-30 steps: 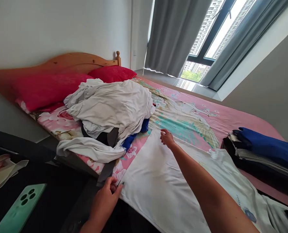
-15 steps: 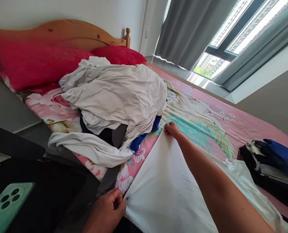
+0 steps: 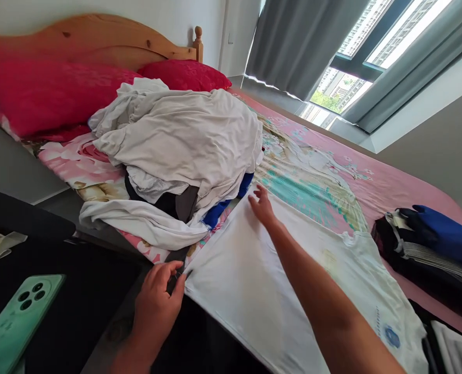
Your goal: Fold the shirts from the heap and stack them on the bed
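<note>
White cotton T-shirt (image 3: 254, 280) lying flat on bed (image 3: 332, 176) | soft, light, limp; best taken at hem corners | left hand (image 3: 157, 301) fingers pinching near corner | right hand (image 3: 261, 206) fingers spreading open, pressing far corner

A T-shirt (image 3: 254, 280) lies spread flat on the bed (image 3: 332, 182), at the near edge. The left hand (image 3: 157, 301) sits at the shirt's near corner, at 7 o'clock of the cloth; the right hand (image 3: 261, 206) rests on its far corner, at 12 o'clock. A heap of clothes (image 3: 176, 150) lies at 10 o'clock of the shirt, with two pillows (image 3: 59, 93) behind it against the headboard (image 3: 98, 44). Folded garments (image 3: 429, 249) lie at 3 o'clock. A phone (image 3: 18, 322) lies on the table (image 3: 79, 301) at far left.
</note>
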A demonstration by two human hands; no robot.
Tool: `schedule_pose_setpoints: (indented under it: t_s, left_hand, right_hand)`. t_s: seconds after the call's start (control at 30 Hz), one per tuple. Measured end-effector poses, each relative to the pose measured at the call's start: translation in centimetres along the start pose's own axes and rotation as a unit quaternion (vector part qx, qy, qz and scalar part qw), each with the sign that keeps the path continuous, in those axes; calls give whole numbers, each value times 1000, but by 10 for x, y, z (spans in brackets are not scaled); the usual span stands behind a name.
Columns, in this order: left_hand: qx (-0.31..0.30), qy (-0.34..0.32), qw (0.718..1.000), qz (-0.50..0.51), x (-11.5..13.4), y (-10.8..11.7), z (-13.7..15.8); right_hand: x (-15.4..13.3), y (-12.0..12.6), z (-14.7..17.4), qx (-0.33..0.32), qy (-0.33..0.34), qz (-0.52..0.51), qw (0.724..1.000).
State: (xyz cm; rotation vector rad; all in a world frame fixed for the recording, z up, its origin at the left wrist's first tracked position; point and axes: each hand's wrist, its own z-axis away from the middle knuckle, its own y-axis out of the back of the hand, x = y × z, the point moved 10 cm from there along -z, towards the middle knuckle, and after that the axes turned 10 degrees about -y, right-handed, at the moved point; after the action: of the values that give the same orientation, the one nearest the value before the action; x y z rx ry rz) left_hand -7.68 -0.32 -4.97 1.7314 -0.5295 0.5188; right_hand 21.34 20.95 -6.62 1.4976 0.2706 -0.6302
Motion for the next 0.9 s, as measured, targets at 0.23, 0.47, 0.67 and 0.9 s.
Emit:
schedule_pose_setpoints:
  t_s: [0.23, 0.47, 0.67, 0.9]
  left_hand:
    - [-116, -280, 950, -70, 77, -66, -9]
    - [-175, -292, 913, -223, 57, -107, -16]
    - [-157, -309, 905, -245, 63, -105, -19]
    - [-161, -293, 891, -308, 81, -110, -22]
  right_hand:
    - [48, -16, 183, -51, 36, 120, 991]
    - [282, 115, 310, 112, -268, 199, 936]
    - [339, 163, 423, 282, -229, 139, 921]
    - [305, 173, 471, 381, -191, -11, 905]
